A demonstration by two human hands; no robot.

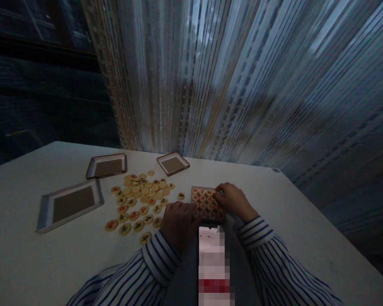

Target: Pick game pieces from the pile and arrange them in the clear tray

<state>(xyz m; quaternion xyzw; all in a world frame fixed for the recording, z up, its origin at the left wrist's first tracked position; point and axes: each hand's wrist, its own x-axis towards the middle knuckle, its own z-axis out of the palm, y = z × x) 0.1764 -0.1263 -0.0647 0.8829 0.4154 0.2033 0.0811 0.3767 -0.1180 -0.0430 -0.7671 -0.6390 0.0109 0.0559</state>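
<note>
A shallow box [207, 187] lies in front of me, filled with rows of round Chinese chess pieces [203, 198] marked in red. My left hand [179, 221] is closed around the box's left side, its fingertips at the edge. From the right, my right hand [235, 200] reaches over the box's upper right corner. Its fingers are bent together on the pieces there, and whatever they pinch is hidden. Left of the box spreads a loose pile of pale wooden Chinese chess pieces [136, 194] with black and red characters. A single black-marked piece [181, 196] lies between pile and box.
On the white table [258, 178] stand three open box parts: a large tray [44, 214] at left, a brown-rimmed lid [91, 168] behind it and a smaller lid [178, 171] at the back. A lit phone [210, 255] is below the box. A striped curtain [178, 85] hangs behind.
</note>
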